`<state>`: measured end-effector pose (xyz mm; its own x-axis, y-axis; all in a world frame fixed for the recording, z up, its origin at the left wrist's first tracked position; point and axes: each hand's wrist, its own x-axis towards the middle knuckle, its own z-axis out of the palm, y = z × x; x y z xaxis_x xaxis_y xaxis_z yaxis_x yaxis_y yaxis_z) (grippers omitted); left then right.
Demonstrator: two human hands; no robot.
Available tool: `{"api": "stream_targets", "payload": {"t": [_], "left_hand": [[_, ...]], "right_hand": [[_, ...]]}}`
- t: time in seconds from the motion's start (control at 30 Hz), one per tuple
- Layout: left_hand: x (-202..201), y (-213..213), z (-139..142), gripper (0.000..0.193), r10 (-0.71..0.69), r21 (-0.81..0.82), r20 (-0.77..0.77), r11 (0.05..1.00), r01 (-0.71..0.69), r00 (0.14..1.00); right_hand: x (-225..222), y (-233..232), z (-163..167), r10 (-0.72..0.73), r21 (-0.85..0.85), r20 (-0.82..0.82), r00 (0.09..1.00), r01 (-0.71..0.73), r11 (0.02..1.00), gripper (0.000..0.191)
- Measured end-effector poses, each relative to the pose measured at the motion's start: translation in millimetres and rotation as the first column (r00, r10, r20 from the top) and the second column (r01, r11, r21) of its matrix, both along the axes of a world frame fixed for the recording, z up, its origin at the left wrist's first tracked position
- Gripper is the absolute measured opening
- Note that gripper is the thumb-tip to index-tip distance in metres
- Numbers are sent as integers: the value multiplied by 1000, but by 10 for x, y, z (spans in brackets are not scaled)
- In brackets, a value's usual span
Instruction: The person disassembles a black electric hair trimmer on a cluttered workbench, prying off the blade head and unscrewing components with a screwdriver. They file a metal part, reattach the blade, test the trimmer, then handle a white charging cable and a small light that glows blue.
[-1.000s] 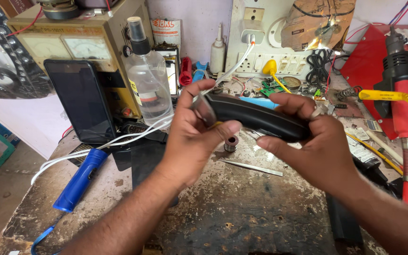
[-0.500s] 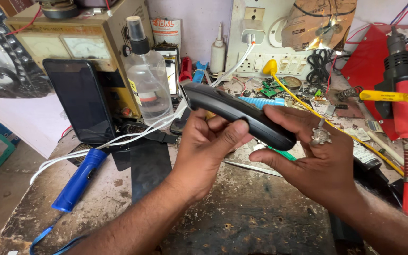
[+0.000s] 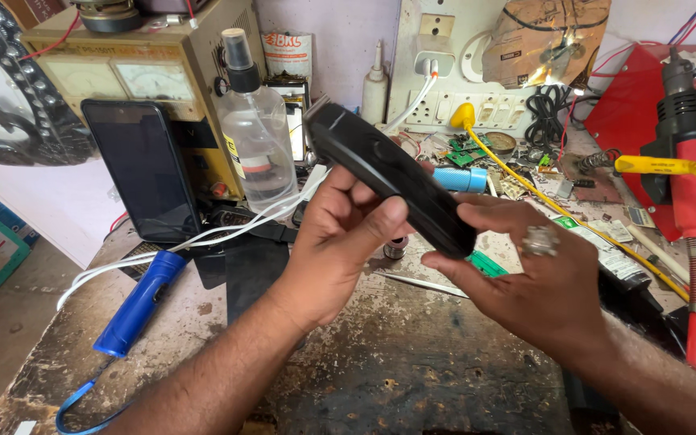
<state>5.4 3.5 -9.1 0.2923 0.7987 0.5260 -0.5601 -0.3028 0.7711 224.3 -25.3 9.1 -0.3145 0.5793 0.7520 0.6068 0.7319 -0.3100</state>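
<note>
Hands meet over the middle of the worktop (image 3: 412,379): the left hand (image 3: 340,242) wraps the underside of a black trimmer (image 3: 388,173), thumb on its side, while the right hand (image 3: 525,274) pinches its lower end between fingers and thumb. Trimmer slants up toward the far edge, smooth, dark, oblong, its blade end near the clear spray bottle (image 3: 255,137)

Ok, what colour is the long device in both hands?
Black, a matte casing, clearest in the head view.

clear spray bottle (image 3: 256,145), dark phone (image 3: 147,171) leaning upright, blue tool (image 3: 138,304), white cable (image 3: 227,229), worn workbench (image 3: 412,370)
</note>
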Motion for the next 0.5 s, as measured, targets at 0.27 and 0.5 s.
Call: {"api": "stream_targets", "payload": {"t": [0.27,0.5], "left_hand": [[-28,54,-2,36,47,-14,-140,999,-49,989],[-33,47,88,37,47,52,-124,998,-41,991]], "right_hand": [[230,330,-122,137,-670,-645,752,-642,372,43],[354,408,-123,173,-573,-751,637,-759,308,38]]}}
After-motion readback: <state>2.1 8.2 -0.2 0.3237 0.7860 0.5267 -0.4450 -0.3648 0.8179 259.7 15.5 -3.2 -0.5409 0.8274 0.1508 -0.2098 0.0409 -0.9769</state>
